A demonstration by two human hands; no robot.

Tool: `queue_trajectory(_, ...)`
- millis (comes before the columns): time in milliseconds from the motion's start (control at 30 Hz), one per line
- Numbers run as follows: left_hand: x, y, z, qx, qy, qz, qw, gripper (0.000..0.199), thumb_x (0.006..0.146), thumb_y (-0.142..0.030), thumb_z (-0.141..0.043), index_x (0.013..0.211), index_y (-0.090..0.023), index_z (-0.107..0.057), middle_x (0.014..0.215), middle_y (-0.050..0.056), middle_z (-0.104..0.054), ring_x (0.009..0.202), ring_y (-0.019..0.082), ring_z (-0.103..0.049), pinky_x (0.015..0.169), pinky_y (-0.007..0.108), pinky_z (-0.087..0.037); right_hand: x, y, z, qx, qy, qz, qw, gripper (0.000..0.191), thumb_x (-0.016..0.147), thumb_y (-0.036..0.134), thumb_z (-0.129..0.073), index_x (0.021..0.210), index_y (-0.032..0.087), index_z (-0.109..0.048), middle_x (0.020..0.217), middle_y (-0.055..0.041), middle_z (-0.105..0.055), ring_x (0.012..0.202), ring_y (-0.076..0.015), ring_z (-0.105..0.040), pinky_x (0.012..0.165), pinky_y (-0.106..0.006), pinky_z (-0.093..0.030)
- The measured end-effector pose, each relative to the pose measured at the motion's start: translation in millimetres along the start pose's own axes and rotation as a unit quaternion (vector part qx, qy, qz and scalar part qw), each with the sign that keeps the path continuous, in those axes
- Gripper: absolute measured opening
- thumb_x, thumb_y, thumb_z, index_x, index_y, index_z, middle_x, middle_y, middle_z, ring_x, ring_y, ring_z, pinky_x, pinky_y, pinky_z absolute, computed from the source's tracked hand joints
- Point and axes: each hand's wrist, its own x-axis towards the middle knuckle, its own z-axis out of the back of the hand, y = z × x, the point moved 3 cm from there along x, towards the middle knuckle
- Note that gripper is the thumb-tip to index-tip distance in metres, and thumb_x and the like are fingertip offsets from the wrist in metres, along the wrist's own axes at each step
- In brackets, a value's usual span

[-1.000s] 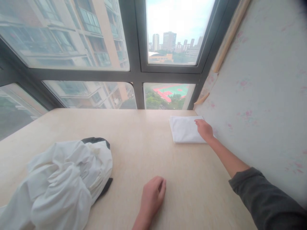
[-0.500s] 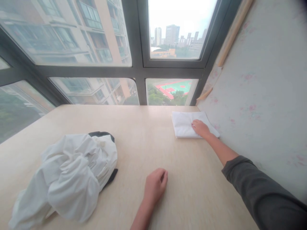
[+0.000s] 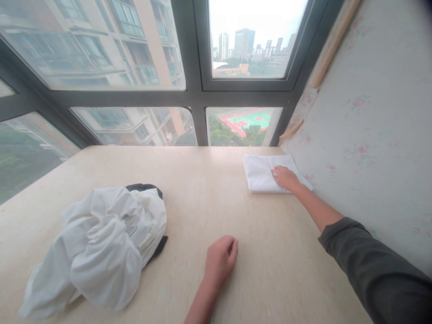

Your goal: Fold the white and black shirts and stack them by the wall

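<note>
My right hand (image 3: pixel 285 177) lies on top of a folded white cloth (image 3: pixel 258 173) at the far right of the ledge, against the wall. Its fingers are stretched out and pressed flat on the fabric, not gripping it. In the middle foreground, my left hand (image 3: pixel 222 255) rests on the bare surface, curled into a loose fist. A dark hollow shows between its thumb and forefinger, and nothing is seen in it. To the left sits a crumpled heap of white fabric (image 3: pixel 104 252) with black parts (image 3: pixel 157 249) along its edge; neither hand touches it.
The pale ledge (image 3: pixel 189 189) runs back to dark window frames (image 3: pixel 135 98). On the right rises a flowered wallpaper wall (image 3: pixel 364 112), its paper peeling near the window corner. Buildings and a sports court (image 3: pixel 249 120) lie outside the glass.
The whole view has shifted very slightly, with things a little higher and further right. Both hands and both pieces of cloth otherwise stay as they were.
</note>
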Motion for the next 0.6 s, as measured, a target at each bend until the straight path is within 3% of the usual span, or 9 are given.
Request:
queue_trajectory(133, -1, -1, 0.1, 0.000, 0.000, 0.004, 1.000, 0.034, 0.098, -0.035, -0.039, 0.073, -0.019, -0.056, 0.069, 0.002, -0.060, 0.063, 0.013, -0.051, 0.060, 0.026, -0.034, 4, 1, -2, -0.004, -0.003, -0.006, 1.000, 0.029, 0.096, 0.022, -0.045, 0.106, 0.020, -0.072, 0.125, -0.0129, -0.062, 0.112, -0.0260, -0.055, 0.081, -0.032, -0.046)
queue_trajectory(267, -1, -1, 0.2, 0.002, -0.004, 0.006, 1.000, 0.035, 0.098, -0.034, -0.039, 0.071, -0.019, -0.055, 0.068, 0.002, -0.059, 0.062, 0.013, -0.051, 0.059, 0.026, -0.033, 3, 5, 1, -0.008, -0.019, -0.008, 1.000, 0.027, 0.096, 0.018, -0.044, 0.100, 0.018, -0.070, 0.116, -0.0138, -0.065, 0.108, -0.0252, -0.057, 0.076, -0.030, -0.045)
queue_trajectory(467, -1, 0, -0.9, 0.002, -0.007, 0.006, 1.000, 0.035, 0.098, -0.034, -0.038, 0.072, -0.019, -0.057, 0.069, 0.003, -0.060, 0.062, 0.013, -0.051, 0.059, 0.026, -0.033, -11, 3, 16, -0.010, -0.072, -0.029, 0.997, 0.030, 0.101, 0.022, -0.036, 0.109, 0.014, -0.064, 0.112, -0.0164, -0.066, 0.111, -0.0260, -0.056, 0.084, -0.032, -0.043)
queue_trajectory(600, 0, 2, -1.9, 0.003, -0.007, 0.011, 1.000, 0.036, 0.098, -0.035, -0.037, 0.072, -0.018, -0.056, 0.069, 0.002, -0.060, 0.063, 0.013, -0.051, 0.060, 0.026, -0.033, -15, -8, 33, 0.018, -0.093, -0.113, 0.989, 0.034, 0.103, 0.030, -0.033, 0.118, 0.015, -0.060, 0.097, -0.0150, -0.070, 0.087, -0.0253, -0.065, 0.071, -0.031, -0.042)
